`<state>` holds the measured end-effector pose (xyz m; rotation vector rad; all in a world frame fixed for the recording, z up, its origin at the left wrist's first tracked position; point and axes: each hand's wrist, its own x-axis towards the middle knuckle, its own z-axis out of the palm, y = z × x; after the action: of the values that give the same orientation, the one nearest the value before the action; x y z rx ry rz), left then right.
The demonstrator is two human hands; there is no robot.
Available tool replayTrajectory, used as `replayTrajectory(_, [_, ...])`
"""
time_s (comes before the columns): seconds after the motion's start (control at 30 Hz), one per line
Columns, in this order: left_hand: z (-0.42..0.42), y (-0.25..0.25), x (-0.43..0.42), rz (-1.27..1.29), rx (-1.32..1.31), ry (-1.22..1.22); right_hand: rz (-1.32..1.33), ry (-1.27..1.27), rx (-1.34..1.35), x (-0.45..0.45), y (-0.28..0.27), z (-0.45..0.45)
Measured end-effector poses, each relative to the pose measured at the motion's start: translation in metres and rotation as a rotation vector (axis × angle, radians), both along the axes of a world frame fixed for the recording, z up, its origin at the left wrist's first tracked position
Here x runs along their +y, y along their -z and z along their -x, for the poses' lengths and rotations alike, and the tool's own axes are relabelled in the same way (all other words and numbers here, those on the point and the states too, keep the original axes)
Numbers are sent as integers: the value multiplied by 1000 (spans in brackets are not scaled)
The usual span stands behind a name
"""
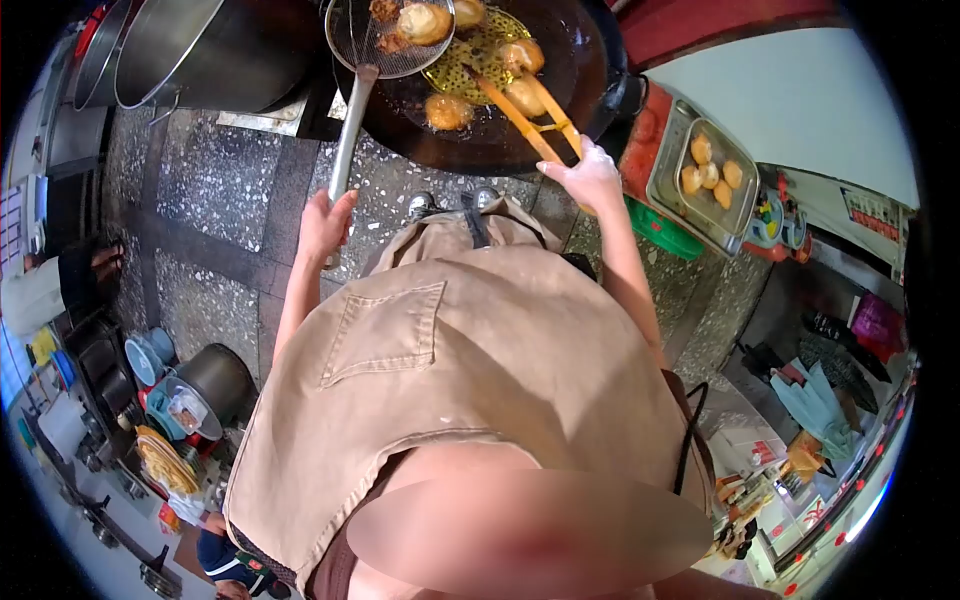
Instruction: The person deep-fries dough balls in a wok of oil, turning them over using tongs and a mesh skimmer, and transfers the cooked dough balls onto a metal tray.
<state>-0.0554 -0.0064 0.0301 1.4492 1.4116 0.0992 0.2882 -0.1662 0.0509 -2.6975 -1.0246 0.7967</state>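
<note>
Grips tongs (519,121) in the right hand (588,182), just past 12 o'clock, with the prongs spread astride a dough ball (523,99) in the pan (588,50); cannot tell whether touching it. Grips a strainer (352,42) by its handle (350,140) in the left hand (325,228) at 10 o'clock, with fried pieces (422,24) aboard. Could drop a ball through too loose a pinch, causing a hot splash, or spill pieces by tipping the strainer. Points the tongs toward 11 o'clock, along a long axis running back to 5; points the strainer just past 12. Has a tray (730,217) of balls (701,149) out at 2.
</note>
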Motion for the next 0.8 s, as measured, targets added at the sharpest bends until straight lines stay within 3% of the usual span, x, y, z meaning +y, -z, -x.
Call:
replayTrajectory(0.17, [0,8,-8,180,-275,-76,-177,100,-66,-5,13,-2])
replayTrajectory(0.3, [1,16,-16,232,-239,23,-372,183,268,-1,7,4])
replayTrajectory(0.4, [-8,17,-25,233,-244,-31,-440,289,453,5,0,9])
replayTrajectory(0.47, [-16,14,-31,259,-261,-94,-507,372,720,5,16,1])
replayTrajectory(0.6, [-25,18,-36,196,-219,-105,-511,399,777,4,14,2])
replayTrajectory(0.8, [-22,24,-33,97,-224,-176,-422,188,544,-2,20,5])
